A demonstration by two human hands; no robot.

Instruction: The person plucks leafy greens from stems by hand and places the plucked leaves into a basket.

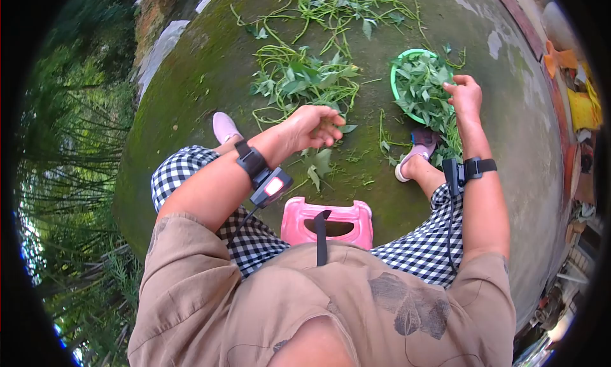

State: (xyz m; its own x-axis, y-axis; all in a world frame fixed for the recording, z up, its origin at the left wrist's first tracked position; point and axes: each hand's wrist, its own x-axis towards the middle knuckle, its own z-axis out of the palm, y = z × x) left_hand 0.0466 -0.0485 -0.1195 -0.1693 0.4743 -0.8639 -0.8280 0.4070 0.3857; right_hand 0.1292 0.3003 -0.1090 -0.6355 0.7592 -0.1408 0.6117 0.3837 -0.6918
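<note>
My left hand (313, 126) hovers at the near edge of a pile of leafy green vines (309, 77). Its fingers curl loosely with gaps between them, and no vine shows clearly in the palm. A green leaf (347, 129) appears just beside its fingertips; whether they touch cannot be made out. My right hand (466, 96) is at the right rim of a green round basket (394, 80) heaped with picked leaves (423, 80). Thumb and fingers there are apart, and nothing shows between them.
More vines (344, 4) spread over the mossy concrete (216, 61) farther out. Loose leaves (318, 166) lie before a pink plastic stool (328, 211) between my legs. Greens also lie by my right shoe (414, 163). Clutter with a yellow item (582, 109) lines the right edge.
</note>
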